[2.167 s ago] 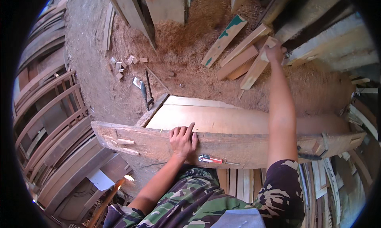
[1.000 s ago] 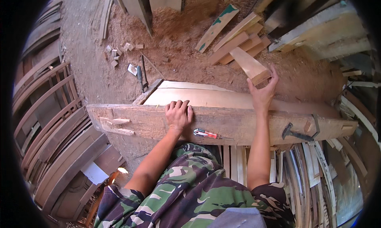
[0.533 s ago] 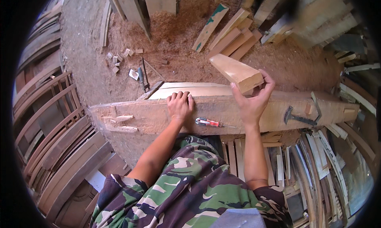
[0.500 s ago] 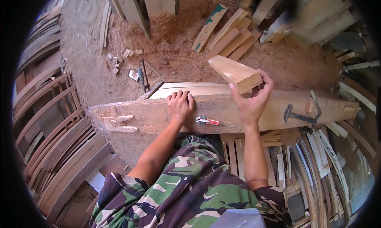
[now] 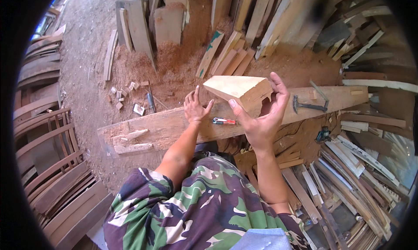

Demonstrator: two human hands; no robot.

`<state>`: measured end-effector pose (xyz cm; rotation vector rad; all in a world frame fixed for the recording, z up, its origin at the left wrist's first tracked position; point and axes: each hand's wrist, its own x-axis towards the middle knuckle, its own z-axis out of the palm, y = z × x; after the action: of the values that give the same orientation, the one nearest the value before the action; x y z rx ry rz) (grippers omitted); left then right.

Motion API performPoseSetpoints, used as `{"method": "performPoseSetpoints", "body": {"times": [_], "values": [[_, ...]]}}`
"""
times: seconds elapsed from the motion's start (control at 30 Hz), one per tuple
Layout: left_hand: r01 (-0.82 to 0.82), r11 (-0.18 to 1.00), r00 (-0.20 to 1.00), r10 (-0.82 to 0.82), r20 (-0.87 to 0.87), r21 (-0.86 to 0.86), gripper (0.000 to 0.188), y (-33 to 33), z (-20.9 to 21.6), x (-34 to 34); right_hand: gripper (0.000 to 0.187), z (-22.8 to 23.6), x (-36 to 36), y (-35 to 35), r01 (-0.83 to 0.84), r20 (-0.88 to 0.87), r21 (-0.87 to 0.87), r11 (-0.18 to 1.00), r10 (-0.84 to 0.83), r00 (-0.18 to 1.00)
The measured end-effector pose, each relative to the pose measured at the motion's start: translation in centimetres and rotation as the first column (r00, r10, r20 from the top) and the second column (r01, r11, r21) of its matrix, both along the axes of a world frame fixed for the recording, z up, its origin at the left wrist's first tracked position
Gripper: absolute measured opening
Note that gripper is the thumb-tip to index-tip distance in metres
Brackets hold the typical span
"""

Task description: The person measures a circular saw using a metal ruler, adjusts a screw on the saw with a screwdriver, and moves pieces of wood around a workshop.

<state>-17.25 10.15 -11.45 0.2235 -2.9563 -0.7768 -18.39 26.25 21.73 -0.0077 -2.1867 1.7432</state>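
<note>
My right hand (image 5: 266,123) grips a pale, wedge-shaped wood block (image 5: 237,85) at its thick end, thumb on the near side and fingers behind. The block is held up above a long, thick plank (image 5: 174,123), its narrow end pointing left. My left hand (image 5: 197,107) is at the plank's far edge with its fingers spread and nothing in it; whether it touches the wood I cannot tell. Between the hands, a screwdriver (image 5: 224,121) with a red and dark handle lies on the plank. A dark hammer (image 5: 310,106) rests farther right on it.
Wood splinters (image 5: 133,135) lie on the plank's left end. Small offcuts (image 5: 119,93) and a blue-handled tool (image 5: 150,101) are on the sawdust-covered ground beyond. Boards (image 5: 167,25) stand at the back. Stacked lumber (image 5: 344,171) and a teal power tool (image 5: 323,134) are at right.
My left hand's fingers have spread from their bent pose on the plank's edge. The block has turned and come nearer my left hand. Pale boards behind the plank no longer show. The view has shifted.
</note>
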Motion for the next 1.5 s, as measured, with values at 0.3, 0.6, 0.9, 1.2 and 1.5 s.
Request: {"method": "performPoseSetpoints", "body": {"times": [0.3, 0.6, 0.9, 1.2, 1.5], "values": [[0.419, 0.881, 0.867, -0.318, -0.382, 0.218, 0.064, -10.9, 5.8, 8.0, 0.100, 8.6, 17.2, -8.7, 0.183, -0.104, 0.112, 0.977, -0.172, 0.980], [0.558, 0.801, 0.822, -0.570, -0.010, 0.218, 0.074, -28.8, 8.6, 31.3, 0.073, 6.9, 36.6, -19.7, 0.194, 0.229, 0.029, 0.981, -0.196, 0.953], [-0.012, 0.987, 0.599, -0.123, 0.791, 0.163, 0.068, -54.2, -2.9, 45.5, 0.074, -7.3, 37.9, -31.8, 0.210, 0.234, 0.209, 0.955, -0.257, 0.938], [-0.379, 0.924, 0.545, 0.264, 0.796, -0.048, 0.060, -76.1, -0.5, 65.1, 0.075, -13.5, 33.9, -38.9, 0.247, 0.151, 0.371, 0.895, -0.321, 0.935], [-0.172, 0.984, 0.509, 0.049, 0.859, 0.046, 0.059, -80.0, -2.2, 64.2, 0.084, -17.3, 32.5, -38.9, 0.266, 0.134, 0.356, 0.896, -0.330, 0.934]]}}
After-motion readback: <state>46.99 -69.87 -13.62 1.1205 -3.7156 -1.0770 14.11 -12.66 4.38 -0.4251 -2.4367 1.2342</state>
